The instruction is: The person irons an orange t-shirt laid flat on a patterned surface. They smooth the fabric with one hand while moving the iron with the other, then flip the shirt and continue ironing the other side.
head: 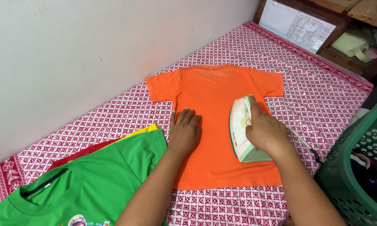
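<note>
An orange T-shirt (pixel 213 96) lies spread flat on a red-and-white patterned cloth (pixel 318 96). My left hand (pixel 184 130) presses flat on the shirt's left side, fingers together and holding nothing. My right hand (pixel 264 130) grips the handle of a white and pale green clothes iron (pixel 240 125), index finger stretched along its top. The iron rests on the shirt's right half, its tip toward the collar. Its cord (pixel 304 142) trails off to the right.
A green T-shirt (pixel 88 184) lies at the lower left over yellow and red garments (pixel 113 142). A green plastic laundry basket (pixel 360 167) with clothes stands at the right edge. A white wall runs along the left; a wooden shelf with a paper sheet (pixel 297 23) is at top right.
</note>
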